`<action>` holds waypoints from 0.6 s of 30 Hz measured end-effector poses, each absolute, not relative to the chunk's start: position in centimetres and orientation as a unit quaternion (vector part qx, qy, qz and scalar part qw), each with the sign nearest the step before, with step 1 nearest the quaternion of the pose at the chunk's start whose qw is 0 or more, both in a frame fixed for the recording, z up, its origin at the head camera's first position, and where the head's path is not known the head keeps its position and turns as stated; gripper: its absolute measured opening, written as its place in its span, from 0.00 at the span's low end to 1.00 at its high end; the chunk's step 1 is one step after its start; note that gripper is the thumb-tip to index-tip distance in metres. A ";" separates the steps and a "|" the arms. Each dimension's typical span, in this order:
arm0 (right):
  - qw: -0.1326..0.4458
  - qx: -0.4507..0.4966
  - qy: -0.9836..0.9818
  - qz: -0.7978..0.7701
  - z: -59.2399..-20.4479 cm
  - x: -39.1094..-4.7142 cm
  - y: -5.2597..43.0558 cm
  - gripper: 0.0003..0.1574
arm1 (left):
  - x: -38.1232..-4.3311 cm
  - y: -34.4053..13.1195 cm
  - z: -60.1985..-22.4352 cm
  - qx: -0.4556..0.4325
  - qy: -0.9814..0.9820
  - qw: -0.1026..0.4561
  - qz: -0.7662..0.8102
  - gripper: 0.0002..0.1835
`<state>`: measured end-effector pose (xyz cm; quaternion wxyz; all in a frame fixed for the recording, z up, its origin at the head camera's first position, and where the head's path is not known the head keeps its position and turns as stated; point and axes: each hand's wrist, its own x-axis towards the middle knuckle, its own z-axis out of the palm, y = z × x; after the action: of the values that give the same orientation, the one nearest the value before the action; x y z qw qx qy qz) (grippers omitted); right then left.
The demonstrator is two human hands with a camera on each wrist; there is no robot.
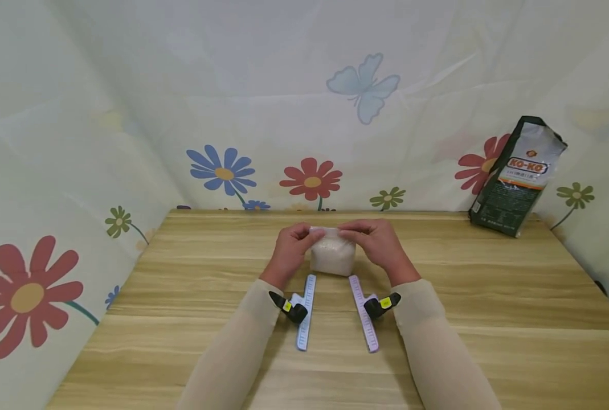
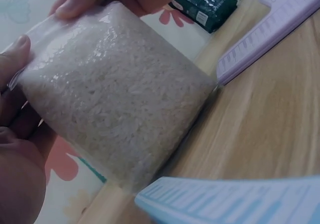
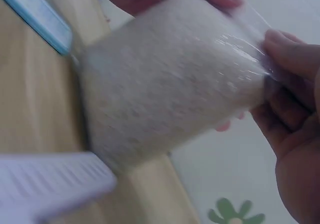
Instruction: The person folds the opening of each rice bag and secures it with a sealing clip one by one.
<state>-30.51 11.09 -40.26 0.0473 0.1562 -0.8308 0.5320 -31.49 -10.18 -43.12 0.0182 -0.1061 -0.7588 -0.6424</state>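
A clear plastic bag of white rice (image 1: 332,256) stands upright on the wooden table between both hands. My left hand (image 1: 290,250) pinches its top left corner, thumb in front and fingers behind. On the opposite corner, my right hand (image 1: 380,244) pinches the top edge the same way. In the left wrist view the rice (image 2: 120,89) fills the bag up to near the folded top. Nearer me lie two long bag clips: a blue one (image 1: 306,319) under the left wrist and a purple one (image 1: 364,316) under the right wrist.
A dark green and silver KO-KO bag (image 1: 519,176) leans against the flowered cloth at the table's back right. The cloth (image 1: 283,114) rises behind the table (image 1: 207,256) and along its sides. Black wrist cameras hang close over the clips.
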 end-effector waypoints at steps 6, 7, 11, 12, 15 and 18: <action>0.070 0.182 -0.845 0.498 -39.8 -30.7 12.3 0.11 | -31.5 -10.2 -42.7 -0.114 -0.775 0.023 -0.621 0.15; 0.075 0.182 -0.846 0.496 -39.8 -30.7 12.4 0.11 | -31.5 -10.3 -42.7 -0.116 -0.780 0.024 -0.615 0.15; 0.087 0.185 -0.847 0.491 -39.9 -30.9 12.6 0.12 | -31.6 -10.4 -42.5 -0.131 -0.793 0.030 -0.594 0.14; 0.086 0.187 -0.847 0.490 -39.9 -30.9 12.6 0.12 | -31.6 -10.4 -42.5 -0.139 -0.797 0.036 -0.587 0.14; 0.074 0.196 -0.849 0.485 -39.9 -31.0 12.8 0.13 | -31.7 -10.6 -42.6 -0.155 -0.805 0.049 -0.570 0.13; 0.057 0.201 -0.850 0.484 -40.0 -31.1 13.0 0.14 | -31.8 -10.7 -42.7 -0.164 -0.810 0.060 -0.560 0.13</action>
<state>-31.13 12.95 -39.96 0.0569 0.2011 -0.8497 0.4841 -31.75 -10.70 -42.67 0.0597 -0.1641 -0.8102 -0.5596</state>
